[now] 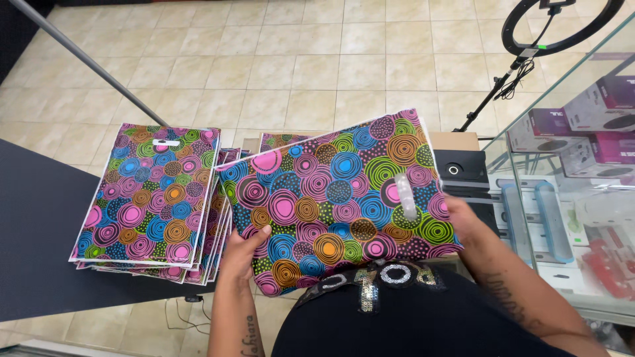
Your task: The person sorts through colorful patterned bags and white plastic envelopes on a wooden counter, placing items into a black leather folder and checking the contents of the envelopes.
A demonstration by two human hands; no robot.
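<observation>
- My left hand point(246, 246) pinched the lower left corner of the bag point(337, 198), thumb on top of the printed face and the other fingers hidden beneath it.
- My right hand point(463, 218) gripped the opposite edge, beside the cut-out handle slot point(405, 196); most of its fingers were behind the bag, so I could only tell that they were closed on the edge, not how they lay.
- The bag hung flat between both hands, in front of my body, tilted so its right end sat higher than its left, just above the table point(40, 225) edge.
- It looked like thin, glossy plastic with a white border, covered in circles of pink, blue, green and orange on black.
- I judged the hold to be light: a thin corner pinch on slick plastic could slip, and the bag would sag or fall toward the floor point(297, 59).
- A pull from both hands at once could crease the sheet or tear at the handle slot, the weakest part.
- Close to my left lay a stack of matching bags point(149, 198), fanned and uneven; a brush from my left forearm or the swinging bag could slide the top ones off.
- To my right stood a glass case point(575, 125) with boxes inside, and behind it a ring lamp on a stand point(562, 26).
</observation>
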